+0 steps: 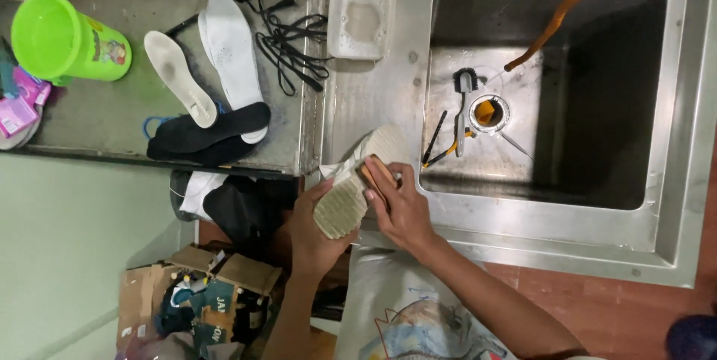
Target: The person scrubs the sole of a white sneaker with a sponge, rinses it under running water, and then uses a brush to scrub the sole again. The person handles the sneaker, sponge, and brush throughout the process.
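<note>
At the sink's near edge my left hand (317, 229) grips one pale shoe (357, 184), sole up and ridged, while my right hand (399, 207) clenches one wooden brush (376, 175) against it. Beyond lie four insoles (228, 54), two white and two black, one green bucket (67, 40), one tub (363, 9) and one brush in the basin (461, 98).

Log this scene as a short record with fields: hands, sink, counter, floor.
left hand: holds a shoe, sole up
right hand: presses a brush to the sole
sink: steel; small brushes by the drain; orange hose over the basin
counter: green cup, white insoles, black insoles, laces, white tub
floor: cardboard box
</note>
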